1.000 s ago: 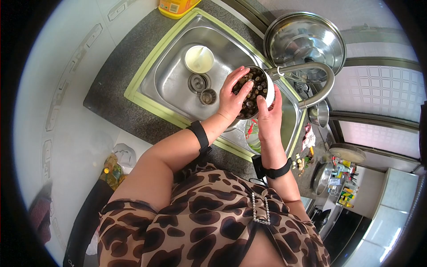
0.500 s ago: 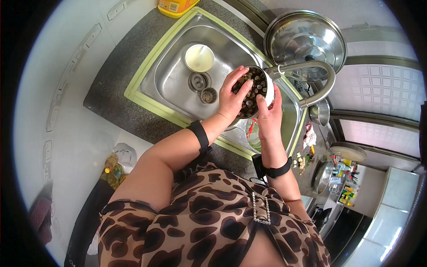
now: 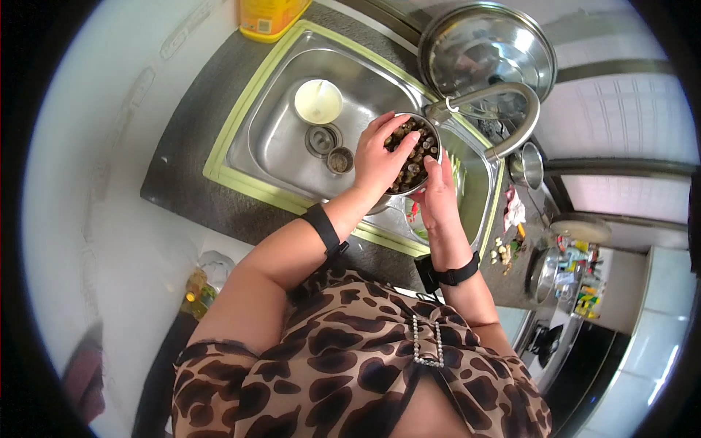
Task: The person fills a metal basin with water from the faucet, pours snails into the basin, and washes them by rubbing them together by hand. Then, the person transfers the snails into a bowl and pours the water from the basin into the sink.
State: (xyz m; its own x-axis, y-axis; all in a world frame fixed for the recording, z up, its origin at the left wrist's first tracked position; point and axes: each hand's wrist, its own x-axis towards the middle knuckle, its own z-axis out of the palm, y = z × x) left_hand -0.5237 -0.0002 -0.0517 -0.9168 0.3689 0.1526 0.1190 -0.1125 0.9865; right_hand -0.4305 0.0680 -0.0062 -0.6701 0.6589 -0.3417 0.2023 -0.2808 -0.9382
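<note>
Over the divider of the steel sink (image 3: 270, 139), both hands hold a round bowl (image 3: 423, 121) full of small dark snails (image 3: 418, 157). My left hand (image 3: 376, 157) grips its left side, fingers curled at the far rim and thumb across the snails. My right hand (image 3: 440, 193) supports the right side, its thumb over the near rim and its other fingers mostly hidden. The bowl's underside is out of sight. In the left basin lie a pale yellow-white bowl (image 3: 318, 101) and a small strainer cup (image 3: 340, 160) beside the drain (image 3: 320, 140).
A bent metal faucet (image 3: 527, 109) reaches over the right basin, where something green and red shows. Behind it leans a large steel basin (image 3: 485, 55). A yellow container (image 3: 270, 18) stands at the back left. Garlic-like pieces (image 3: 502, 252) and a pan (image 3: 544, 276) are on the right counter.
The bowl of snails has turned a little, so the white outer side seen on its right is now mostly hidden. Both hands keep their hold; the view has shifted slightly.
</note>
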